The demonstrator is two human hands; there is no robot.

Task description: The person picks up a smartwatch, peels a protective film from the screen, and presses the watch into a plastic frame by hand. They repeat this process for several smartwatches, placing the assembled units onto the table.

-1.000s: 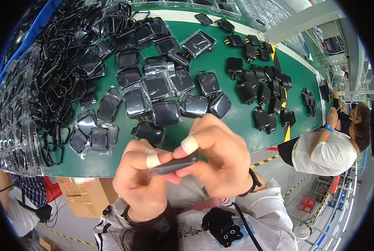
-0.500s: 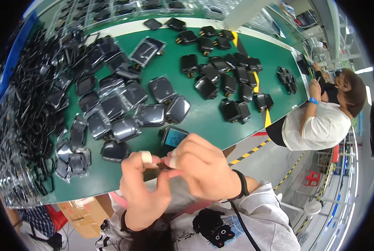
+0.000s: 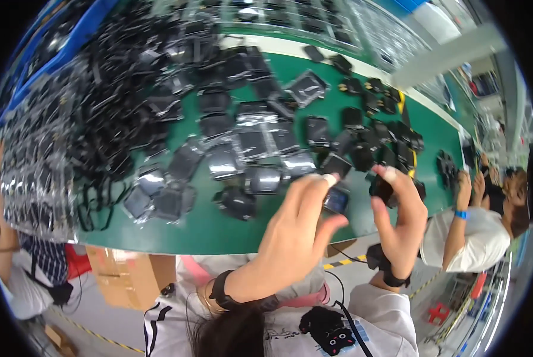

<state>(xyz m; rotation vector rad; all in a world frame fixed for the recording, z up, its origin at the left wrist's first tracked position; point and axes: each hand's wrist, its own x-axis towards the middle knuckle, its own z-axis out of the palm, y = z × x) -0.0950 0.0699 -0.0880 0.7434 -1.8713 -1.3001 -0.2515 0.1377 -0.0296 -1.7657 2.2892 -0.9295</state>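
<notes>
My left hand is above the near side of the green bench, thumb apart from its stretched fingers. A square smartwatch with a bluish screen lies by its fingertips; no hold on it shows. My right hand is to its right, thumb and forefinger spread around a black square watch body. Whether they touch it is hard to see. Pale bands wrap a finger on each hand. Beyond the hands lie loose black watch bodies, and to the left film-wrapped ones.
Tangled black straps heap on the left, beside clear plastic trays and a blue bin. A pale post rises at the back right. Another person works on the right; a cardboard box stands below the bench edge.
My hands have moved apart from their pinch near my body and reached forward over the bench. The scene has shifted rightward in the view.
</notes>
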